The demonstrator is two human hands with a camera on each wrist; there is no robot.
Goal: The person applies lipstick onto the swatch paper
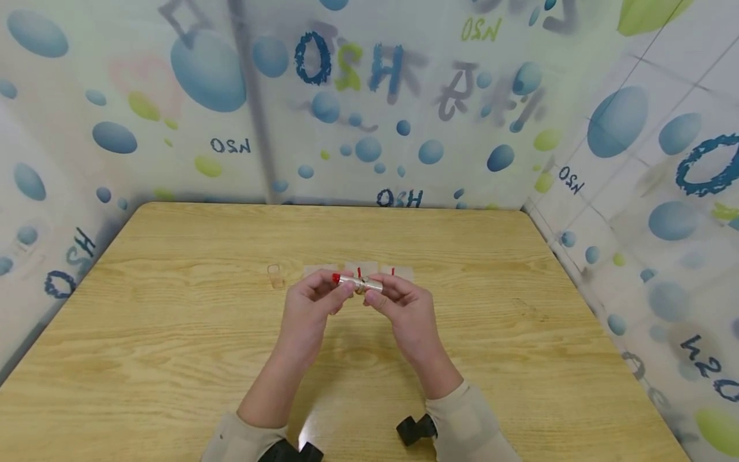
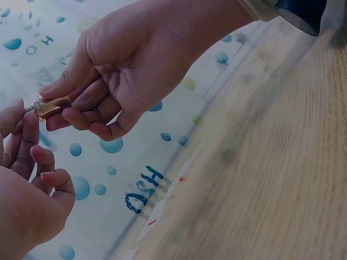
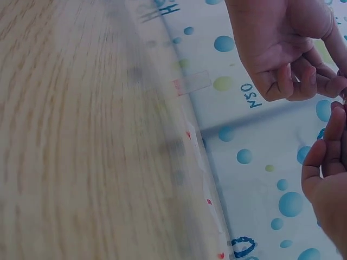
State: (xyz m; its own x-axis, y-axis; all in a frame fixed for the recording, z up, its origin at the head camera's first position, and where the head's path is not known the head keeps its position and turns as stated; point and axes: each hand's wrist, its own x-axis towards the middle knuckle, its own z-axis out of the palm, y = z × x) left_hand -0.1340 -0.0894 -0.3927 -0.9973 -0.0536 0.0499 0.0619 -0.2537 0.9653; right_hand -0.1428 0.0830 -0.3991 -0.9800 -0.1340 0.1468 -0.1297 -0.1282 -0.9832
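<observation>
A lipstick point(image 1: 372, 285) with a silvery tube and a red tip is held level between both hands, above the table. My left hand point(image 1: 306, 311) pinches it near the red end with thumb and fingers. The other end is pinched by my right hand point(image 1: 412, 314), thumb in front and fingers behind. In the left wrist view, the tube point(image 2: 54, 106) looks gold, with a ring-like band between the two sets of fingertips. The right wrist view shows both hands, but the lipstick is mostly hidden at its edge.
Pale paper strips point(image 1: 404, 274) with red marks lie just beyond the hands on the wooden table point(image 1: 173, 359). To their left is a small clear cap-like piece point(image 1: 274, 276). Patterned sheets point(image 1: 369, 122) surround the table at the back and sides.
</observation>
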